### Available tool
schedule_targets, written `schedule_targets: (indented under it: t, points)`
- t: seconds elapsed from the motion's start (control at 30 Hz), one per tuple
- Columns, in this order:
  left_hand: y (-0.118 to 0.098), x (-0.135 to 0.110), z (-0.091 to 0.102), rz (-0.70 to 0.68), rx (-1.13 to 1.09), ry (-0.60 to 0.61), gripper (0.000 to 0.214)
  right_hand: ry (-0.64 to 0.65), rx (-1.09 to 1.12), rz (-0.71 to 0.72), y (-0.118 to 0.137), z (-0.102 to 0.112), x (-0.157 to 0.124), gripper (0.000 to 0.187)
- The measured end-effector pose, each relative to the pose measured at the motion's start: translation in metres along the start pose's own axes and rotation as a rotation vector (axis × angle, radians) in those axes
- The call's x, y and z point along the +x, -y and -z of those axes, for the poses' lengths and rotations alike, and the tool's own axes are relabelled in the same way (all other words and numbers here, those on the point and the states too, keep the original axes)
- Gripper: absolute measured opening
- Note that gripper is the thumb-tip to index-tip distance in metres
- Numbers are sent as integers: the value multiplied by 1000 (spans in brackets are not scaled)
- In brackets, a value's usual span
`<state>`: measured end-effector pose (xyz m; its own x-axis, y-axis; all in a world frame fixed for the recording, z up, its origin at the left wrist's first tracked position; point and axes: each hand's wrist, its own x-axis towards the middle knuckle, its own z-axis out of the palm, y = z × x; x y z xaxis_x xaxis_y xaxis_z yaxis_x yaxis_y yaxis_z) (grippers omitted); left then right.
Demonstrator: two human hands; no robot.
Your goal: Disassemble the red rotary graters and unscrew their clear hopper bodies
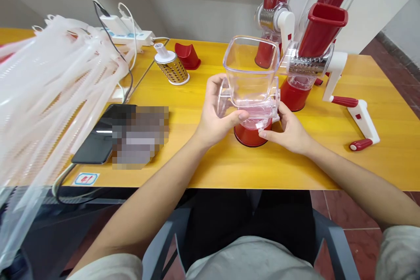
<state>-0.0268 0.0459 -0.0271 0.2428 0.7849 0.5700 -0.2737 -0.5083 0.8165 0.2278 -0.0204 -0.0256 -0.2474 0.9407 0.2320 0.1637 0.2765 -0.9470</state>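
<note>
In front of me is the clear plastic body of a rotary grater [252, 81], upright on its red base [251, 134]. My left hand [216, 113] wraps the left side of the clear body, thumb across its front. Lower down on the right, my right hand [284, 129] pinches near the joint between body and base, by a small white part. A grater drum [172, 68] with a white end stands to the left. Beside the drum lies a red pusher [187, 56]. A white crank handle [365, 124] with a red grip rests at the right.
Assembled graters [306, 59] with red hoppers stand at the back right. A black phone [105, 133] lies on the left near a blurred-out item [141, 138]. Plastic bags [65, 78] cover the far left, and a power strip [134, 37] with cables sits behind them.
</note>
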Motion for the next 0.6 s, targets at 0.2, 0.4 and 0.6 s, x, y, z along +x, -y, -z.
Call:
schedule_targets:
  t: [0.2, 0.4, 0.6]
  points:
    - [-12, 0, -6, -45, 8, 19, 91, -107, -91, 10, 1, -5, -4, 83]
    - [-15, 4, -2, -15, 22, 32, 94, -156, -162, 31, -1, -6, -4, 82]
    - [-29, 9, -9, -66, -259, -229, 71, -142, -232, 48, 1, -3, -4, 87]
